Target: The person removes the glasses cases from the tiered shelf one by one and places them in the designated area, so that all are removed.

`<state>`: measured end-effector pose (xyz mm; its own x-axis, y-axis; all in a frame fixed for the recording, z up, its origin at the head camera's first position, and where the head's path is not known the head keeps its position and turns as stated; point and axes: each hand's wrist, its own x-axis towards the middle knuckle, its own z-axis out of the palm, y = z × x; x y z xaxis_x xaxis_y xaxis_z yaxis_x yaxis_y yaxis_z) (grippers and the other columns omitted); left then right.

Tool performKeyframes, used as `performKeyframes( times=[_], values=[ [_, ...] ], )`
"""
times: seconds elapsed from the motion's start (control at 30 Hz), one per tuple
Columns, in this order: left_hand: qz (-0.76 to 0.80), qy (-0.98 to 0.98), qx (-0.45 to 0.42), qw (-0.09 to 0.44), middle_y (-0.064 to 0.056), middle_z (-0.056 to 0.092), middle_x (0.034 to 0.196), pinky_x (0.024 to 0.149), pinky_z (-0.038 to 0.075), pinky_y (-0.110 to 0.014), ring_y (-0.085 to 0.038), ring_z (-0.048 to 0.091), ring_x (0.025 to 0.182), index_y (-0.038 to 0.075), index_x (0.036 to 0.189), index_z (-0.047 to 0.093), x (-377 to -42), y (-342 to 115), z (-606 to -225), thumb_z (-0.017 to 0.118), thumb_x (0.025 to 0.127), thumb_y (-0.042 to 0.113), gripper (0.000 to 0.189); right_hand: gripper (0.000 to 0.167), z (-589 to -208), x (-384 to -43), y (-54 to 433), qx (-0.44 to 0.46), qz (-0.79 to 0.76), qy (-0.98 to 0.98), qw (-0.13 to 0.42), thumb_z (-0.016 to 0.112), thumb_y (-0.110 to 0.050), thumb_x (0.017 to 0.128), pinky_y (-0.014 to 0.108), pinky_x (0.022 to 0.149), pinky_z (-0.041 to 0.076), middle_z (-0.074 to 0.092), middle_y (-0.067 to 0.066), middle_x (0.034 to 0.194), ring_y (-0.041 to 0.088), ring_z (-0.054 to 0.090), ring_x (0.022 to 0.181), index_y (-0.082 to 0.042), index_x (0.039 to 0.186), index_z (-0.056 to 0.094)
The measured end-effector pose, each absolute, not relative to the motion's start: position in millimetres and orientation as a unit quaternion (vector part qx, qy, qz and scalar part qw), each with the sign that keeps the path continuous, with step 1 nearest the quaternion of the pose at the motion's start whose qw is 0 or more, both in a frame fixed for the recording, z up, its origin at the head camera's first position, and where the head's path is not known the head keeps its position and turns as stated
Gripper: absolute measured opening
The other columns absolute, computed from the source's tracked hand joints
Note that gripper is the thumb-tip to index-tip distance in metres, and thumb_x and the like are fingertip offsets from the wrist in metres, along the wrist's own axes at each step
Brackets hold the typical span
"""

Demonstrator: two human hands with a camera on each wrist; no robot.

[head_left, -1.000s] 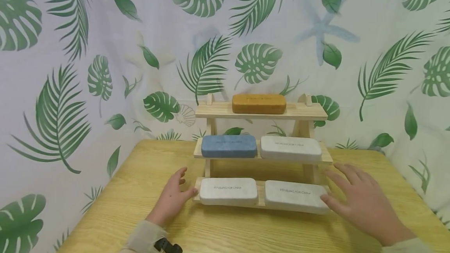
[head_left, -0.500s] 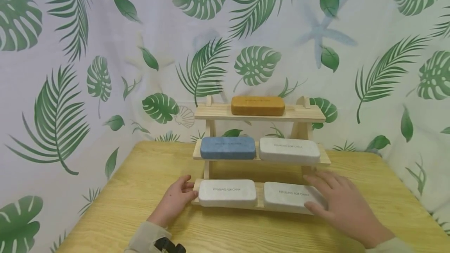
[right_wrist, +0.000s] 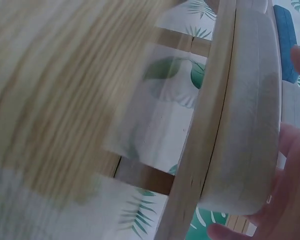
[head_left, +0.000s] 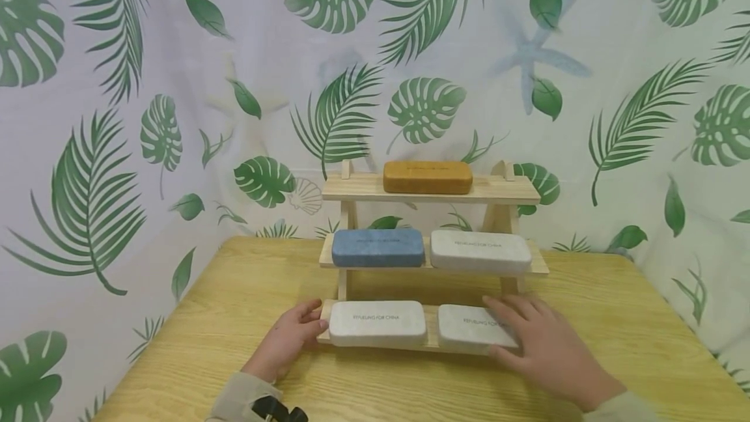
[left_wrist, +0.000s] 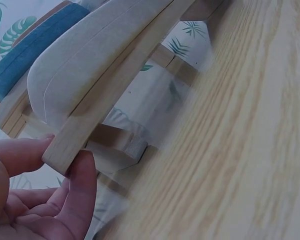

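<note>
A three-tier wooden stand (head_left: 432, 324) bears several eyeglass cases. On its bottom shelf lie a left white case (head_left: 377, 324) and a right white case (head_left: 469, 331). My left hand (head_left: 287, 337) pinches the left end of the bottom shelf board (left_wrist: 72, 142) between thumb and a finger, as the left wrist view shows. Over the right end of the right white case reaches my right hand (head_left: 551, 350), its fingers spread and partly hiding the lettering. In the right wrist view the right fingers (right_wrist: 290, 175) are beside that case; firm contact cannot be made out.
A blue case (head_left: 377, 248) and a white case (head_left: 480, 251) lie on the middle shelf. On the top shelf sits an orange case (head_left: 428, 177). The stand is on a wooden table (head_left: 199, 318), before a leaf-patterned cloth (head_left: 422, 38).
My right hand has moved left, from beside the stand to over the right white case. My left hand has closed in on the bottom shelf's left end. The cases keep their places.
</note>
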<state>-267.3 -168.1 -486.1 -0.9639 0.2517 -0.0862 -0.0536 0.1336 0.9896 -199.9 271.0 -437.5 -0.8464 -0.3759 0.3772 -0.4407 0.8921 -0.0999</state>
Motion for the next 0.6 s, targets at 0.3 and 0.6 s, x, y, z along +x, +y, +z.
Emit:
performKeyframes(
  times=[0.3, 0.6],
  values=[
    [0.689, 0.707, 0.071, 0.143, -0.03, 0.044, 0.145, 0.099, 0.05, -0.041, -0.028, 0.055, 0.121, -0.011, 0.153, 0.03, -268.9, -166.9, -491.3, 0.063, 0.102, 0.018, 0.067, 0.079, -445.9, -203.5, 262.7, 0.199, 0.078, -0.965, 0.151, 0.053, -0.077, 0.089, 0.071, 0.093, 0.041, 0.057, 0.005, 0.139, 0.038, 0.052, 0.124, -0.03, 0.153, 0.048],
    [0.709, 0.684, 0.078, 0.15, -0.032, 0.039, 0.15, 0.106, 0.045, -0.043, -0.031, 0.049, 0.13, -0.014, 0.153, 0.027, -270.0, -168.4, -493.8, 0.062, 0.103, 0.019, 0.07, 0.082, -452.3, -204.4, 256.7, 0.194, 0.063, -0.966, 0.159, 0.058, -0.077, 0.087, 0.071, 0.093, 0.041, 0.059, 0.005, 0.134, 0.039, 0.054, 0.122, -0.032, 0.154, 0.045]
  ],
)
